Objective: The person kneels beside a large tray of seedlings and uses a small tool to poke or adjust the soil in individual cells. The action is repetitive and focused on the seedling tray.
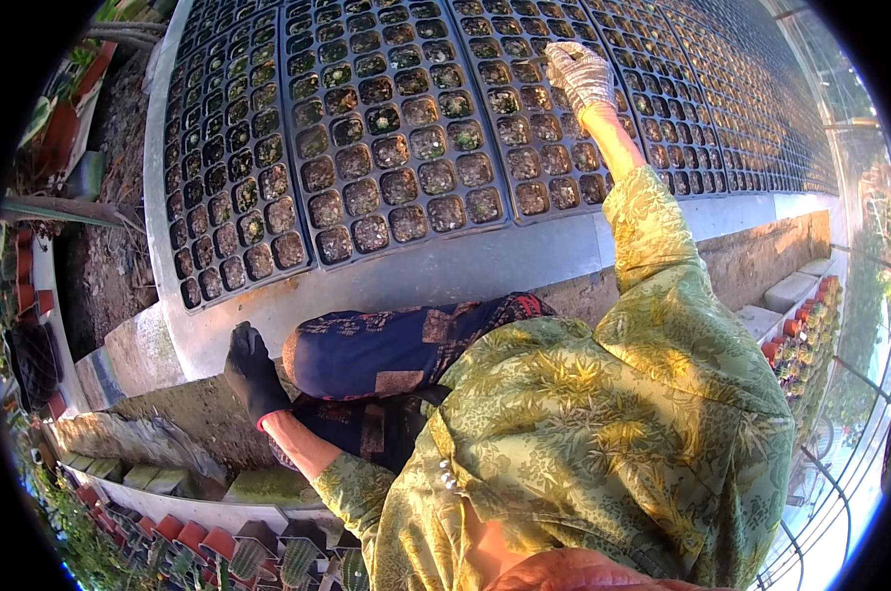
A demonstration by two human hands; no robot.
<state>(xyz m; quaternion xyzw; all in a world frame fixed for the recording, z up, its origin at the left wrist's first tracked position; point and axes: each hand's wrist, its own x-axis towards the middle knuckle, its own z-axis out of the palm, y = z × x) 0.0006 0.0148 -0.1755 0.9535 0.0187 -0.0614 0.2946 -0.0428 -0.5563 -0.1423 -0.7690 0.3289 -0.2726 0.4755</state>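
Observation:
My right hand [582, 77], in a pale patterned glove, reaches over a black plastic seedling tray [510, 214]. Its thumb and finger are pinched above the small cells. A thin thing may extend from the fingertips, but it is too small to make out. Dark soil mix fills the cells, and small green growth shows in some. Beside my knee, near the front edge of the metal bench top [445, 260], is my left hand [255, 373] in a black glove. Its fingers are drawn together, with nothing visible in them.
More seedling trays, such as this black one [308, 185], stand side by side along the bench. Potted cacti [297, 563] line the lower left. Terracotta-coloured pots [791, 327] stand in a row at the right. A soil bed [116, 244] lies beyond the bench's left end.

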